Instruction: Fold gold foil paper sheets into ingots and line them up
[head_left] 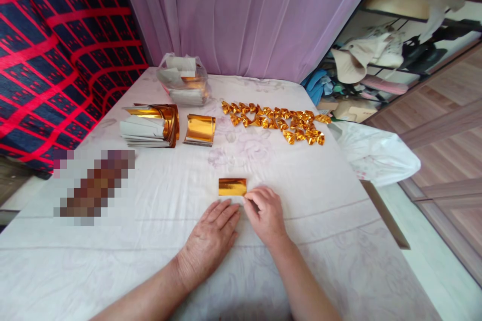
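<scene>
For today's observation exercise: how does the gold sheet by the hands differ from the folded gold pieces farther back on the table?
The gold sheet lies flat and smooth as one rectangle; the folded pieces are small, crumpled-looking shapes. The sheet is single, while the pieces number many, set in rough rows. The sheet lies at the fingertips of the right hand, near the left hand; the pieces lie untouched. Both are shiny gold foil on the white cloth.

2 bare forearms, no sleeves, left hand (pixel 211 238) and right hand (pixel 265 213) without rings or gloves.
</scene>
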The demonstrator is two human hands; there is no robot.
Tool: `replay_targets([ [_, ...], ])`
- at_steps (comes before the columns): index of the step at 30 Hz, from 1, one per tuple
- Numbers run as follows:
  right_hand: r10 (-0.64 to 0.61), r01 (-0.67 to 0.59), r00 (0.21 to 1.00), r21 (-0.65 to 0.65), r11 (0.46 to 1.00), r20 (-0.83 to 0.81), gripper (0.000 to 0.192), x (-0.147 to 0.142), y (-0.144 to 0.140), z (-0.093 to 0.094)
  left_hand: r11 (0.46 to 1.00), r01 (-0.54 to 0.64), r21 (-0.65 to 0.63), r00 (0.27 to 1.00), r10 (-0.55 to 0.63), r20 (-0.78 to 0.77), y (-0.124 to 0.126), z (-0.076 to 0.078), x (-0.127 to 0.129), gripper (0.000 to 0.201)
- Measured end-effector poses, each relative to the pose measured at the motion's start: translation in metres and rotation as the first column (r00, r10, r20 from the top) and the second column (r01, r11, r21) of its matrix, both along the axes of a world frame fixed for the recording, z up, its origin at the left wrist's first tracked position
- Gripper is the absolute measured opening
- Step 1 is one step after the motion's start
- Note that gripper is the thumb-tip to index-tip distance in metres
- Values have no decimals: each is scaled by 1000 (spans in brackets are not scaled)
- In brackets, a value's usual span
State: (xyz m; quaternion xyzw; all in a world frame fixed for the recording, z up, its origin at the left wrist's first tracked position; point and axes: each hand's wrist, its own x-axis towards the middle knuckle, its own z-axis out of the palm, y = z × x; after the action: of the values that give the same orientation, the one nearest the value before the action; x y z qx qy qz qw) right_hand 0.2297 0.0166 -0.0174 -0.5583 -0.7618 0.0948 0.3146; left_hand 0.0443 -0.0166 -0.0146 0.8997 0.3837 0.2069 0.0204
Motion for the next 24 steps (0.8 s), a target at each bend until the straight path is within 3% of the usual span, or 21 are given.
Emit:
replay_targets([
  [14, -29, 27, 993, 22, 999, 117, 17, -4, 5, 1, 995, -76, -64, 991, 68, -112, -1, -2, -1, 40],
  [24, -63, 57, 985, 40, 998, 160, 17, -7, 7, 1, 995, -94, -26, 987, 89, -131, -1, -2, -3, 43],
])
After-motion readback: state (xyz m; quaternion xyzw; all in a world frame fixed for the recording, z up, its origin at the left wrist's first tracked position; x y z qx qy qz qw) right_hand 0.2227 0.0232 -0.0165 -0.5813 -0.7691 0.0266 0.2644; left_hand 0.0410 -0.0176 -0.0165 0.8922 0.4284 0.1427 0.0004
